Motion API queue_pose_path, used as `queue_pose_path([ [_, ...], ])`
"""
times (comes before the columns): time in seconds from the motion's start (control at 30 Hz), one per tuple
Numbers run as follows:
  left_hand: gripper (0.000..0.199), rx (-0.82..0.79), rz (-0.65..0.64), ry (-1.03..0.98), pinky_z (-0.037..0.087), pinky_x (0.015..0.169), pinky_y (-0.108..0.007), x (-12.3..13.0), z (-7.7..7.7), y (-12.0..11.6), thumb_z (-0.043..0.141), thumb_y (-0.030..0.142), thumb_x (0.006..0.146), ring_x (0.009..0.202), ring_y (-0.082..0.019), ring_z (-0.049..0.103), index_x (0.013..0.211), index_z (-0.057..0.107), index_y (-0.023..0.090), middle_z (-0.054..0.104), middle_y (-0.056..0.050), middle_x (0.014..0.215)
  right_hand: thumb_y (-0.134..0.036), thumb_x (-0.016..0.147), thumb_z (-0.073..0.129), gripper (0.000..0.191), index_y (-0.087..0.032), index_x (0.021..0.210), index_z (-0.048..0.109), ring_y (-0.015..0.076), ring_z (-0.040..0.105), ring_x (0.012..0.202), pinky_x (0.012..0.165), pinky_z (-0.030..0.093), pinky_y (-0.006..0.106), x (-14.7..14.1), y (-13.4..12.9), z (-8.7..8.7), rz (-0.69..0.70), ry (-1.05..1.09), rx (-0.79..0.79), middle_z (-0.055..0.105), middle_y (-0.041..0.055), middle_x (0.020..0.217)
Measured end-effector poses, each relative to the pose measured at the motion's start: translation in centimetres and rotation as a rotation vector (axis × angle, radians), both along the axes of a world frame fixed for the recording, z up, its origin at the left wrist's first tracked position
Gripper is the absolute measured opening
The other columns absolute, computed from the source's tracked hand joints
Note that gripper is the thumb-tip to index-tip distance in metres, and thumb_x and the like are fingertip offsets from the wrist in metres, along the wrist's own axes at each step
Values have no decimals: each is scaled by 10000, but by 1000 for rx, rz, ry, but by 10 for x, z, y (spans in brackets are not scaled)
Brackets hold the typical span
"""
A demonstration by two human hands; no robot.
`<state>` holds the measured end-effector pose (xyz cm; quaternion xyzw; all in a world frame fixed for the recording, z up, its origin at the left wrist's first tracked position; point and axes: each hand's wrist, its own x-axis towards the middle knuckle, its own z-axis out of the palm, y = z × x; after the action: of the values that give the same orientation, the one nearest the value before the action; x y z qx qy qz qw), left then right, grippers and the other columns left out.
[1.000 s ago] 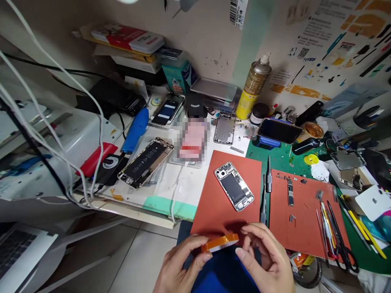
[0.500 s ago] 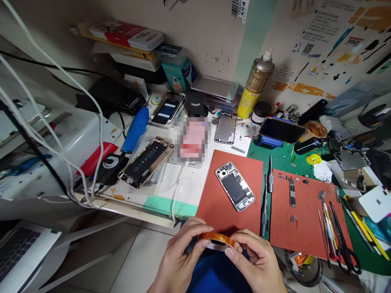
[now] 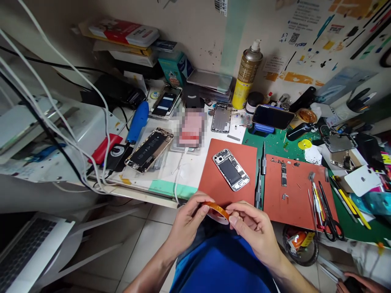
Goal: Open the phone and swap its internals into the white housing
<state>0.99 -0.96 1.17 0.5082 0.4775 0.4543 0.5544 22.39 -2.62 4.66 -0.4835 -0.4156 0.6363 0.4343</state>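
Observation:
A thin roll of orange, see-through tape is held between my two hands, above my lap at the table's front edge. My left hand grips its left side between thumb and fingers. At the roll's right end, my right hand pinches it with thumb and index finger, the other fingers curled. Just beyond the hands, an opened phone lies tilted on a red-brown mat. Two grey screwdriver-like tools lie along the mat's right side.
A second red-brown mat bears small parts, tweezers and black scissors. Another opened phone lies on the left. Behind stand a spray can and a phone on a blue stand. White cables hang at left.
The view has shifted, showing more of my forearms and lap. Both hands and the tape roll appear higher in the picture, and the roll is tilted down to the right.

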Motion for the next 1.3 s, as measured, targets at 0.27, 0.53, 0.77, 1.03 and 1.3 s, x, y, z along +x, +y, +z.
queue_pose_path([
  [0.27, 204, 123, -88, 52, 529, 788, -268, -3, 1, -7, 614, 349, 1089, 901, -180, 631, 1074, 768, 216, 661, -71, 999, -439, 992, 768, 253, -218, 1095, 834, 144, 664, 711, 671, 552, 269, 4, -11, 1, 26, 2, 8, 680, 31, 877],
  [0.53, 206, 102, -100, 37, 588, 899, -337, -5, -4, -14, 599, 355, 1094, 1015, -217, 670, 1104, 746, 211, 667, -95, 1063, -416, 967, 782, 243, -204, 1079, 824, 138, 657, 693, 660, 563, 262, 5, -18, 3, 13, -29, 33, 697, 33, 869],
  [0.77, 158, 105, -94, -179, 487, 1224, -565, 2, -16, -18, 594, 347, 1097, 1155, -224, 682, 1160, 696, 243, 673, -78, 1130, -256, 934, 797, 116, -223, 1043, 816, 126, 631, 659, 595, 543, 246, -3, -23, 5, -59, -271, 238, 748, 46, 908],
  [1.03, 169, 151, -98, -55, 588, 1045, -417, -2, -7, -17, 577, 317, 1108, 1040, -199, 696, 1140, 730, 253, 670, -61, 1073, -221, 915, 818, 168, -225, 1083, 809, 125, 643, 674, 571, 517, 248, -1, -18, 10, 11, -288, 292, 758, 52, 976],
  [1.3, 185, 302, -73, 318, 558, 774, -269, -6, 12, -16, 574, 265, 1105, 884, -176, 672, 1136, 754, 239, 691, -58, 982, -246, 1006, 726, 158, -222, 1140, 805, 174, 718, 818, 749, 625, 303, 2, -20, 11, 9, -315, 305, 769, 87, 1046],
])
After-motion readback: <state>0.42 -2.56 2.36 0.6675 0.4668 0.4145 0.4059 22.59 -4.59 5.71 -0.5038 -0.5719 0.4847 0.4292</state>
